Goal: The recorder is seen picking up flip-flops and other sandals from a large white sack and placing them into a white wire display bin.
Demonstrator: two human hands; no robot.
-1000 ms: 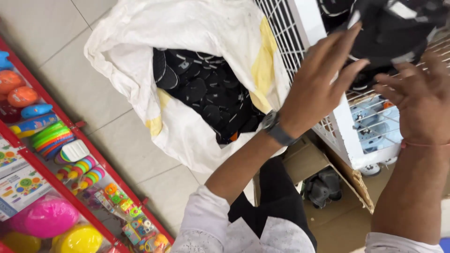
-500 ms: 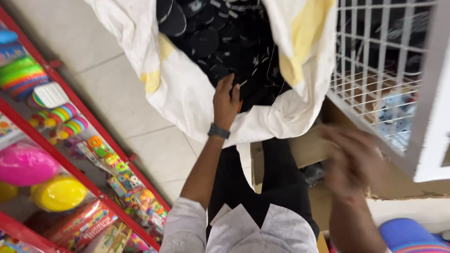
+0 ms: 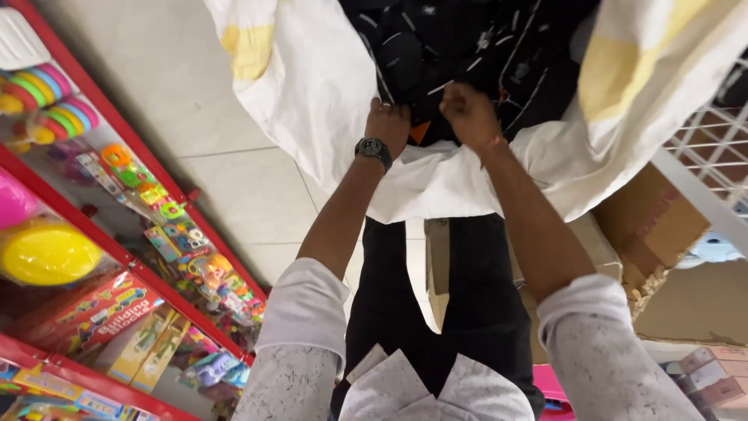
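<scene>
A: Where are the hands?

B: Both are at the near edge of the big white sack (image 3: 327, 101), right at its mouth. The left hand (image 3: 387, 125), with a watch (image 3: 373, 147) on the wrist, is curled shut on the near lip of the sack. The right hand (image 3: 470, 117) is closed too, pinching the cloth just beside it.

A: And what's inside?

B: Black sandals (image 3: 467, 47), a dense heap filling the open mouth, just beyond the knuckles.

A: How far along does it look?

B: I'd judge early. The sack is open and held, but no sandal is in either hand, and the heap looks full. The white wire rack (image 3: 705, 148) on the right shows nothing hung in this view.

A: Anything else around?

B: A red toy shelf (image 3: 117, 249) on the left, cardboard boxes (image 3: 647, 226) near right.
</scene>
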